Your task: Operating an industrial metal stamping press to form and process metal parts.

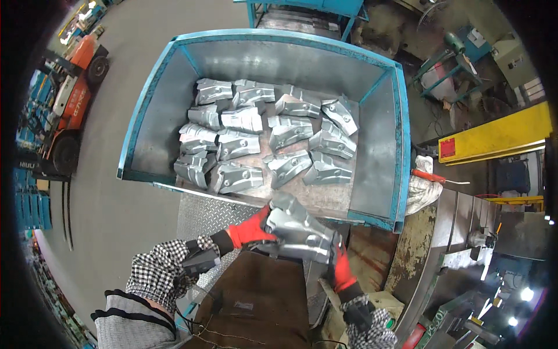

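Observation:
Between my two hands I hold a stamped sheet-metal part (302, 235), grey and bent into a channel shape, in front of a large bin. My left hand (250, 230), in a red glove, is closed on the part's left end. Gripping the right end is my right hand (342, 264), in a red and black glove. Beyond them, the blue-framed metal bin (261, 55) holds several similar stamped parts (237, 145) laid in rows on its floor. The undersides of the held part and some fingertips are hidden.
An orange forklift (72, 104) stands at the far left. To the right of the bin are a white cloth (422, 195), a red-handled tool (429, 175) and a yellow beam (497, 136). Diamond-patterned metal plate (203, 218) lies below the bin's near edge.

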Action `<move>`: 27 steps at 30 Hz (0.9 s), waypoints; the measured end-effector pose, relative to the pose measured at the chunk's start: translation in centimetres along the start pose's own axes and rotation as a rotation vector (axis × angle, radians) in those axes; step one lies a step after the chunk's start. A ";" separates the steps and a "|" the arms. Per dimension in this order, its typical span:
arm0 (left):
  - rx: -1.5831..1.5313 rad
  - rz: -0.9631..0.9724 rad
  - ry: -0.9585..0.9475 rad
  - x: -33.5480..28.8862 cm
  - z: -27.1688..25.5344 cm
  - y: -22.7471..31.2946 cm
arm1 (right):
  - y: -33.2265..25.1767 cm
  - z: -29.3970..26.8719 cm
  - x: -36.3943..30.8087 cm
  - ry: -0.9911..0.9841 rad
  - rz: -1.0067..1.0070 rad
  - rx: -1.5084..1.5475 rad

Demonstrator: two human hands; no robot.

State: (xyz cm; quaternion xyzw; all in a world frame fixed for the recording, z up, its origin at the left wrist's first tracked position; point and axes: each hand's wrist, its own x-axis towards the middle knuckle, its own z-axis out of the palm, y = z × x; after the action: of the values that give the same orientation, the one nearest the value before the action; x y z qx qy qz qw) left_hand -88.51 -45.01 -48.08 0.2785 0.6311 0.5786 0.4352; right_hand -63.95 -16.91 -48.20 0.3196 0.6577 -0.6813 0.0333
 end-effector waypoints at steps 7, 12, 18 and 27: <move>-0.041 -0.084 0.148 14.0 -4.7 -8.3 | 2.5 -2.1 22.6 -0.080 0.146 0.462; -0.095 -0.113 0.173 22.1 -4.8 -16.3 | 13.0 -5.9 35.9 -0.037 0.277 0.538; -0.204 -0.167 0.250 24.7 -3.1 -24.0 | 18.5 -7.1 40.6 -0.133 0.371 0.505; -0.161 -0.269 0.264 25.5 -3.2 -27.5 | 18.3 -4.8 39.4 -0.174 0.499 0.525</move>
State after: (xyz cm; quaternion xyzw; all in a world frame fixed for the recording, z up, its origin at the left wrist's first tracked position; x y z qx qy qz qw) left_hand -98.99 -29.64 -80.81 0.0776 0.6661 0.5952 0.4428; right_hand -84.84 -0.19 -82.75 0.4087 0.3572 -0.8223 0.1709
